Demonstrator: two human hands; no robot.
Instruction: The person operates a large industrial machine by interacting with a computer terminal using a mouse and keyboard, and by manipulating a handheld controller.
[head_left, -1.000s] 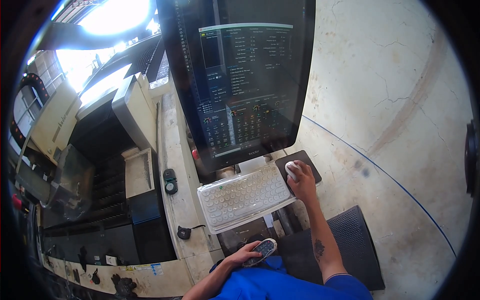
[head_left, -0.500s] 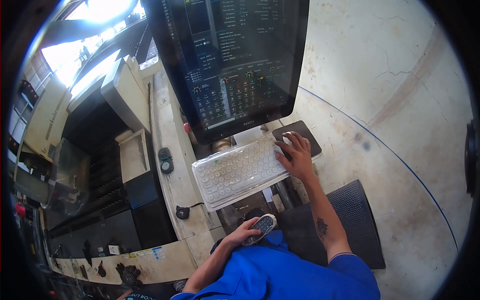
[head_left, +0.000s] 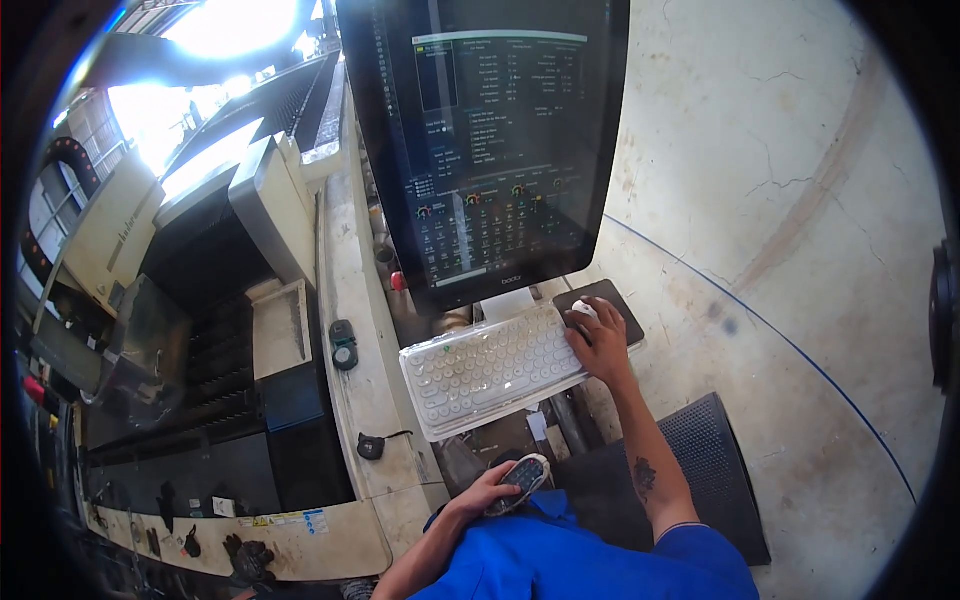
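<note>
My left hand (head_left: 486,491) is closed around a dark handheld remote control (head_left: 526,476) with a pale rim, held low in front of my blue shirt. My right hand (head_left: 603,345) curls over a white mouse (head_left: 583,309) on a black mouse pad (head_left: 622,318); only part of the mouse shows past the fingers. Beside that hand lies a white keyboard (head_left: 490,368) with round keys under a clear plastic cover. Above the keyboard stands a large upright monitor (head_left: 480,150), showing a dark screen of settings, gauges and icons.
To the left is a big machine with a cream-coloured bed edge (head_left: 350,405). A tape measure (head_left: 371,446) and a dark green device (head_left: 343,345) lie on it. Black gloves (head_left: 250,556) rest lower left. A blue cable (head_left: 760,320) runs across the concrete floor at right.
My view has shifted, so monitor, keyboard and machine sit lower and further right in the picture. More of the mouse shows past my right fingers. My left hand keeps its hold on the remote.
</note>
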